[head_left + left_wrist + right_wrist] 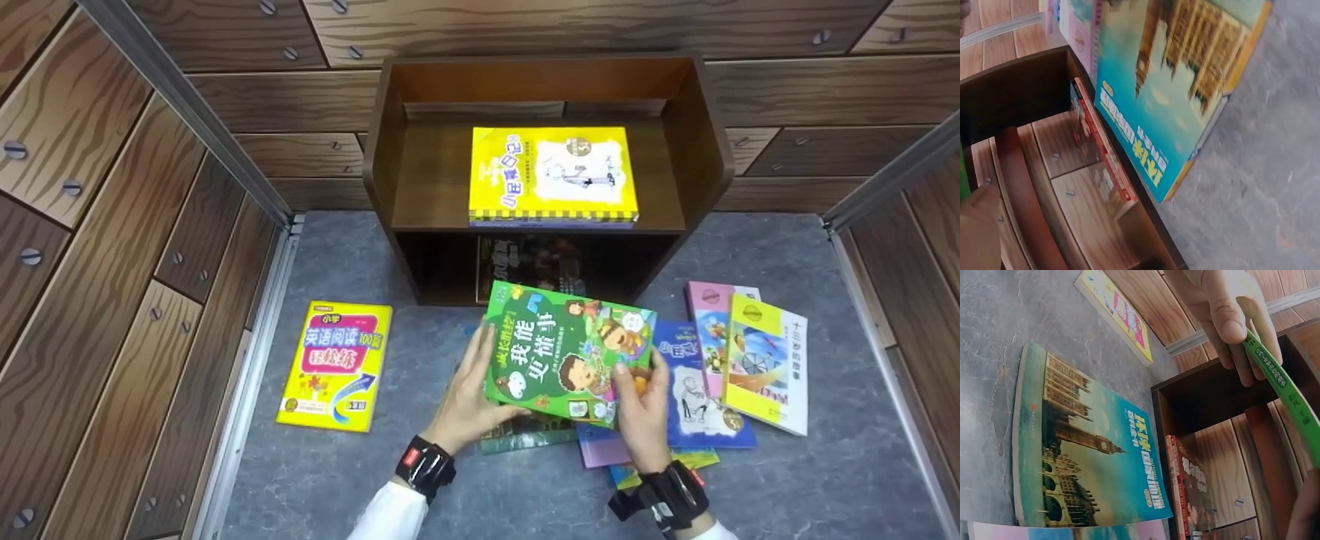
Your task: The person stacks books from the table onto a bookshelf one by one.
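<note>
Both hands hold a green children's book (555, 341) in front of the shelf, its cover facing up. My left hand (466, 405) grips its left side, and the right wrist view shows thumb and fingers pinching the thin book. At the lower right corner my right hand (646, 409) holds it, thumb on the cover. Beneath lies a teal book with a clock tower (1095, 450), mostly hidden in the head view. A blue book (712, 405) and other books overlap beside it.
A brown two-tier shelf (386, 150) carries yellow books (555, 176) on top. Dark-covered books (532, 262) stand in its lower tier. A yellow and pink workbook (334, 367) lies at left on the grey floor; a yellow-white book (765, 364) overlaps a pink one (709, 300) at right.
</note>
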`<action>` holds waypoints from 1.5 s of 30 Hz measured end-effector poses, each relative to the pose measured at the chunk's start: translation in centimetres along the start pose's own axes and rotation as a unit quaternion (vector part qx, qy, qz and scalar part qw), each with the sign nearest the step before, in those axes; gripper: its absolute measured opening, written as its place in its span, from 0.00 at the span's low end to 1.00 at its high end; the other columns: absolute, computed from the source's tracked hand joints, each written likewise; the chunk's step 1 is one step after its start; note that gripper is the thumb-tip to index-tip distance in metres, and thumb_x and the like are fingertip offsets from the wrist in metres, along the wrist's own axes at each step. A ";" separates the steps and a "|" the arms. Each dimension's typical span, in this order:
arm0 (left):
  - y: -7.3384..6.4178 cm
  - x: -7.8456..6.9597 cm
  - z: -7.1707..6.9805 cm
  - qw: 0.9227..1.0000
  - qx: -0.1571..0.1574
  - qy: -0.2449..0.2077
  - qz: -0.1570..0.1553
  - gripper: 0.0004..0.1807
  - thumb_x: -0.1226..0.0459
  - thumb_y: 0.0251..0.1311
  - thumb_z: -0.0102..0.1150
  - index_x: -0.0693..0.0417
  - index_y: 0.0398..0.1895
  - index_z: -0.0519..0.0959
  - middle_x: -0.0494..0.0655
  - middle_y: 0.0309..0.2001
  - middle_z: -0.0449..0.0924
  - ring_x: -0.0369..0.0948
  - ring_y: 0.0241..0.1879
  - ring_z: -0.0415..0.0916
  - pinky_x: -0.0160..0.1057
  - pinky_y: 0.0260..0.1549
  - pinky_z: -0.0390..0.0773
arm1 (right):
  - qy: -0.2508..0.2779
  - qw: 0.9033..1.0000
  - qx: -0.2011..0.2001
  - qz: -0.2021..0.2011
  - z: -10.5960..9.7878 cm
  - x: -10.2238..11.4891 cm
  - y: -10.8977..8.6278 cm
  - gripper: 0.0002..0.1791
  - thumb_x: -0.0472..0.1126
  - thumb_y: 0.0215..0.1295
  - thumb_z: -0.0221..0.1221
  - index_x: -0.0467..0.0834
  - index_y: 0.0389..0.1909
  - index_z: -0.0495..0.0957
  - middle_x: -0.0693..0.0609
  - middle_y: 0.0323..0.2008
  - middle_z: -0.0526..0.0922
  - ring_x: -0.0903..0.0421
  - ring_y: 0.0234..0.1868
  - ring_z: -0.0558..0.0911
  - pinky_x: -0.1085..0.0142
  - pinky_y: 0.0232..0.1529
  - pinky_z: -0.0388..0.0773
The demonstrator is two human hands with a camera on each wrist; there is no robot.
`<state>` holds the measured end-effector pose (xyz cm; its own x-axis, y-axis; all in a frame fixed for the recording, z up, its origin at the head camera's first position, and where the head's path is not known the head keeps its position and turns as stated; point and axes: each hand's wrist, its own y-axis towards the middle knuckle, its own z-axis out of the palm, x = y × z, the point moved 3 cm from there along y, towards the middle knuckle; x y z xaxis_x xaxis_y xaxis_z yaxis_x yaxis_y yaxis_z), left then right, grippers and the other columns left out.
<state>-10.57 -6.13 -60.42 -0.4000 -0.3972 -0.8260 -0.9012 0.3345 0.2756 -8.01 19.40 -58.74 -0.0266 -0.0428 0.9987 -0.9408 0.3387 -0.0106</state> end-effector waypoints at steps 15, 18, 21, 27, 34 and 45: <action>-0.5 -1.5 -1.0 0.994 -0.098 -0.005 0.053 0.74 0.50 0.36 0.86 0.69 0.81 0.49 0.71 0.81 0.44 0.61 0.74 0.62 0.47 0.68 0.71 | -0.053 0.988 0.049 -0.139 -0.1 1.8 -0.6 0.42 0.26 0.71 0.58 0.38 0.82 0.51 0.36 0.77 0.59 0.49 0.73 0.65 0.75 0.70 0.65; -0.3 -2.0 -1.6 0.992 -0.112 -0.004 0.062 0.73 0.49 0.36 0.87 0.69 0.81 0.51 0.71 0.80 0.47 0.61 0.71 0.67 0.43 0.65 0.75 | -0.077 0.982 0.086 -0.151 -0.1 2.2 -0.7 0.49 0.27 0.67 0.64 0.37 0.83 0.46 0.37 0.82 0.47 0.42 0.80 0.53 0.75 0.75 0.55; -0.1 -2.5 -2.5 0.989 -0.127 0.020 0.068 0.73 0.48 0.34 0.88 0.69 0.80 0.54 0.70 0.79 0.51 0.58 0.69 0.71 0.40 0.61 0.78 | -0.103 0.973 0.120 -0.171 -0.2 2.8 -0.7 0.58 0.29 0.60 0.71 0.39 0.84 0.43 0.40 0.84 0.42 0.39 0.81 0.49 0.74 0.77 0.52; 0.5 -3.6 -4.1 0.985 -0.145 0.070 0.068 0.75 0.48 0.30 0.90 0.69 0.80 0.55 0.65 0.79 0.57 0.53 0.66 0.75 0.42 0.59 0.81 | -0.121 0.951 0.181 -0.219 -0.5 4.2 -0.3 0.74 0.30 0.41 0.82 0.41 0.84 0.42 0.43 0.84 0.37 0.47 0.83 0.47 0.72 0.77 0.53; 1.5 -5.3 -5.5 0.978 -0.157 0.107 0.089 0.75 0.42 0.31 0.88 0.70 0.79 0.57 0.63 0.79 0.59 0.52 0.70 0.71 0.48 0.65 0.77 | -0.109 0.939 0.178 -0.274 -0.6 5.8 0.3 0.72 0.25 0.37 0.81 0.34 0.82 0.45 0.35 0.83 0.41 0.57 0.81 0.54 0.71 0.74 0.62; 4.2 -8.0 -7.6 0.965 -0.183 0.119 0.146 0.73 0.33 0.38 0.80 0.74 0.76 0.59 0.65 0.78 0.60 0.50 0.67 0.74 0.47 0.67 0.75 | -0.079 0.924 0.177 -0.329 -0.6 9.6 2.4 0.71 0.26 0.35 0.81 0.31 0.81 0.47 0.33 0.82 0.44 0.50 0.79 0.61 0.66 0.70 0.70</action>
<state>-12.43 -8.04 -48.97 -0.6343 -0.5310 -0.5619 -0.7249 0.1557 0.6711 -10.27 20.39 -49.11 0.5685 -0.2758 0.7751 -0.8214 -0.1372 0.5537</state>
